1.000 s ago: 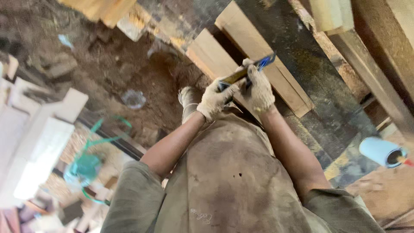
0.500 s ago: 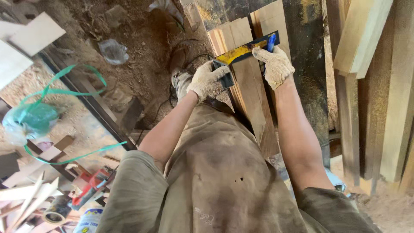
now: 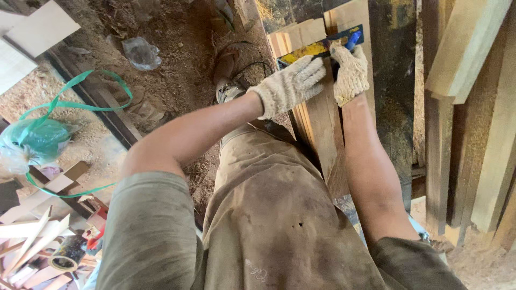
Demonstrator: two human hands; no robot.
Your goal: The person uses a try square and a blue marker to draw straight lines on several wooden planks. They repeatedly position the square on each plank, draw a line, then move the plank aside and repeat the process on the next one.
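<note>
Both my hands wear knitted work gloves. My left hand [image 3: 290,86] presses flat on a yellow and dark blue measuring square [image 3: 314,49] that lies across the top of some pale wooden planks [image 3: 322,115]. My right hand [image 3: 352,72] is closed at the square's right end, gripping a blue marker-like tip [image 3: 353,38] against the wood. The planks run away from me between my arms, over my lap. My shoe [image 3: 228,80] rests on the sawdust ground left of the planks.
More planks [image 3: 484,123] lean at the right. A green bag with green strapping [image 3: 37,139] lies at the left, a clear plastic bag [image 3: 141,52] further up. Wood offcuts and a tape roll [image 3: 64,258] sit at the lower left.
My view has swung, so the planks now run straight up the picture and look closer. Both hands stay on the square on the planks.
</note>
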